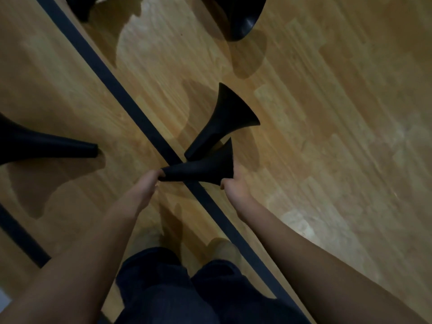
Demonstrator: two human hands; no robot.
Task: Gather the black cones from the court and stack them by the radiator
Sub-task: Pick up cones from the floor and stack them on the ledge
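gathering: both hands, left hand (146, 183) and right hand (233, 183), clasp held cone (201, 170) | next: likely lifting fallen cone (224, 120)

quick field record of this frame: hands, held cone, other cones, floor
left hand: fingers on narrow tip of held cone
right hand: grips wide base of held cone
held cone: black, sideways, above court line
nearest cone: just beyond held cone
other cones: left edge, top
floor: light wood, dark line

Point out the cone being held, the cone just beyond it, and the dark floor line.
held cone (201, 170), head view, mid-body
cone beyond (224, 120), head view, flared side
floor line (117, 86), head view, mid-stripe
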